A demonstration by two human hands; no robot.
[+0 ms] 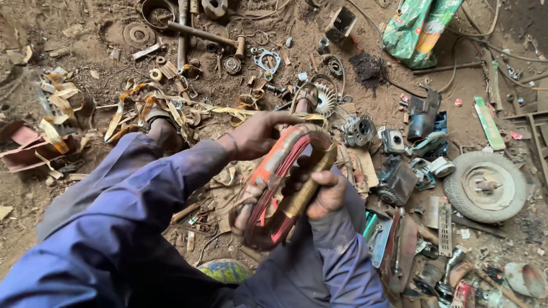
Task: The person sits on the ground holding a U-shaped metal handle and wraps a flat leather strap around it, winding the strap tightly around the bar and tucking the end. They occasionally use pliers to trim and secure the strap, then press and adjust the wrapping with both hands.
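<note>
over dirt, left hand (257,136) and right hand (322,194) – both gripping wire coil (282,185).

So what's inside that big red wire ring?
Through the middle of the wire ring you see fingers of the right hand and a blue sleeve. The ground beneath is covered. The left hand holds its top.

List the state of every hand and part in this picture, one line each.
Left hand: gripping the coil's top edge.
Right hand: gripping the coil's lower side, fingers through its opening.
Red copper-wire oval coil: held up off the ground, partly wrapped in orange and tan tape.
Small grey rubber wheel: lying flat on the dirt.
Green plastic bag: crumpled, lying on the ground.
</note>
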